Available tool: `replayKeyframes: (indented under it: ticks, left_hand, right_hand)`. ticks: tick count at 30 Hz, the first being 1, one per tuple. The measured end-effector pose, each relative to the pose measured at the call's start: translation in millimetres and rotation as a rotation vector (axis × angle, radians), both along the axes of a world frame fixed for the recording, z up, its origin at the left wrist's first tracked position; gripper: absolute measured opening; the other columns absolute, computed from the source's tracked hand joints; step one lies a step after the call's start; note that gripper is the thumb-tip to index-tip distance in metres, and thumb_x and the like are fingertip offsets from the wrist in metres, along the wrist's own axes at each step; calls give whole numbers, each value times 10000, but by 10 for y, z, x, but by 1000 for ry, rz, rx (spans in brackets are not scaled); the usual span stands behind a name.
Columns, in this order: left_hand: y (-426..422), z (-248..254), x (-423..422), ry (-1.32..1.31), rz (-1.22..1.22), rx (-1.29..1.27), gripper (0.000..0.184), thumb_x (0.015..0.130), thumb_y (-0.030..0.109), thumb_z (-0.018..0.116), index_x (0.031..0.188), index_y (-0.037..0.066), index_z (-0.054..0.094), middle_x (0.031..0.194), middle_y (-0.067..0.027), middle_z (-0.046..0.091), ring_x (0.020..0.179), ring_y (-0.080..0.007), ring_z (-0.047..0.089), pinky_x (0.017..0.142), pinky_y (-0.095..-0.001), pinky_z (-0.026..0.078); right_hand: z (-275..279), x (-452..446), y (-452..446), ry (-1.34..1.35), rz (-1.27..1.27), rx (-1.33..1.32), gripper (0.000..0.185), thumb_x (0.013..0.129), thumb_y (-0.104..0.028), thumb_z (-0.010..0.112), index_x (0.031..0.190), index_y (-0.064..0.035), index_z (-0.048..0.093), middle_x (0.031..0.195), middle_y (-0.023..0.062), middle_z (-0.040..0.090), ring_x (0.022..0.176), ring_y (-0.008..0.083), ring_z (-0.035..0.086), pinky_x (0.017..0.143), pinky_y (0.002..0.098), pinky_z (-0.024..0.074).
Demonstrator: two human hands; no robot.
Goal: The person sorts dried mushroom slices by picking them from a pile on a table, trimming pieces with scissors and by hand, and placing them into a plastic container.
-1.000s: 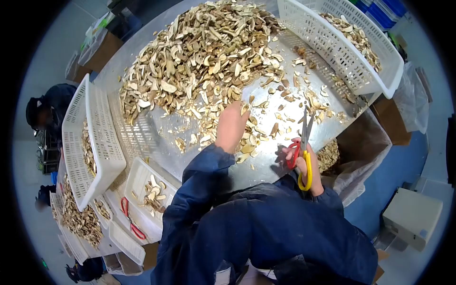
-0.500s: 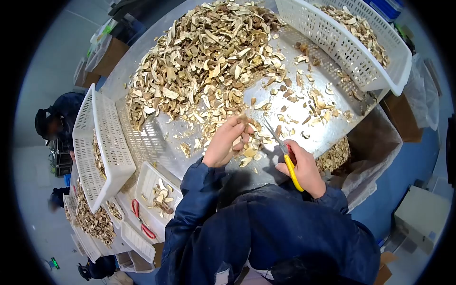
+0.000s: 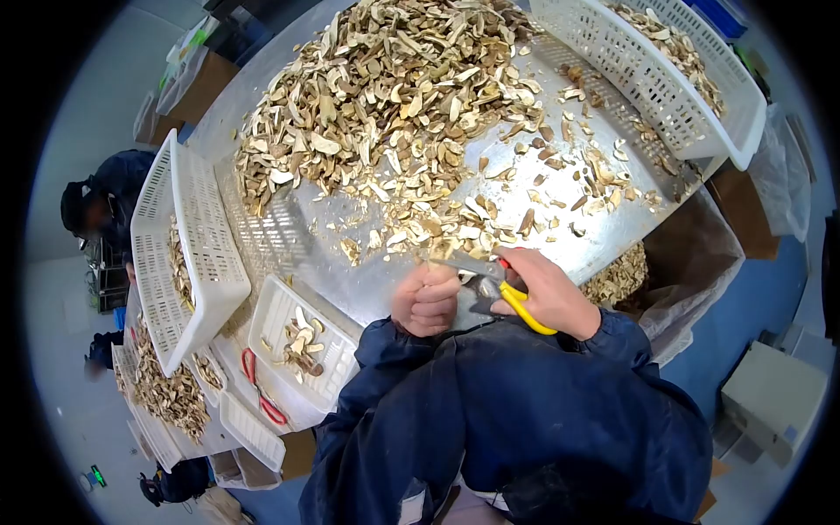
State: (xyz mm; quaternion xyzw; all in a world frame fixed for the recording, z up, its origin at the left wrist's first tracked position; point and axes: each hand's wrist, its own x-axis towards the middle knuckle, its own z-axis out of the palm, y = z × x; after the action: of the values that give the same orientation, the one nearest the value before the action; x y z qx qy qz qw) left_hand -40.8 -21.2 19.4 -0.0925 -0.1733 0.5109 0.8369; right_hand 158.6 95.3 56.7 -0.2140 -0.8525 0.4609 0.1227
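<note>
My right hand (image 3: 553, 293) grips scissors (image 3: 528, 313) with yellow handles and a bit of red; their blades point left toward my left fingers. My left hand (image 3: 427, 299) is closed, thumb on top, around a piece of dried mushroom (image 3: 426, 268) that is mostly hidden and blurred. The scissor blades reach the top of that hand; whether they touch the piece I cannot tell. Just beyond both hands, loose mushroom slices (image 3: 429, 229) lie on the metal table (image 3: 328, 284). A large heap of dried sliced mushrooms (image 3: 394, 96) spreads farther back.
White perforated baskets stand at the left (image 3: 214, 289) and the upper right (image 3: 678, 118), with mushrooms inside. A small white tray (image 3: 337, 381) holds several slices, beside red-handled scissors (image 3: 262, 389). A lined carton (image 3: 691, 262) with mushrooms sits below the right edge. A co-worker (image 3: 118, 192) is at far left.
My left hand has come down toward my body and closed into a fist around the piece. My right hand has turned the scissors so the blades now meet the left fingers.
</note>
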Motion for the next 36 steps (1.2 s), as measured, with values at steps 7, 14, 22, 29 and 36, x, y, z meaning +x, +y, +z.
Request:
replayKeyframes:
  ticks: [7,14,22,29,36]
  left_hand:
    - [-71,146,3,1457,291,-228,226,947,222,464,852,25,522,623,-10,492,486,-74,411,475,-196,348]
    - [-45,98,31,2130,432,-293,245,888,170,531,713,1,559,608,-43,522,555,-109,485,515,-265,361]
    - [-280,-50,69,2349,504,-134,259,880,149,553,667,2,538,599,-30,512,558,-107,481,505,-267,352]
    - [-786,-90,41,1765,443,-540,217,892,116,472,712,13,538,670,-59,561,560,-133,488,488,-239,358]
    - [-759,-116,-370,1474,845,-511,163,876,137,423,1008,47,454,708,-49,460,584,-124,453,479,-215,336]
  right_hand:
    - [-12,23,-60,-139,39,-101,538,771,-348,716,1117,-5,487,830,151,584,702,362,572,648,405,470]
    - [-41,33,-110,-168,24,-86,567,770,-375,709,1123,-4,467,969,212,571,889,392,556,749,432,449]
    - [-145,52,-205,-211,141,-87,452,806,-386,674,984,-10,498,804,222,596,755,419,579,646,458,456]
    - [-269,-58,-312,-249,223,-92,424,838,-436,625,883,-21,548,687,208,603,653,423,584,593,473,461]
    - [-149,-6,-9,-550,260,-11,470,837,-498,585,897,-34,623,727,194,632,715,391,616,656,456,482]
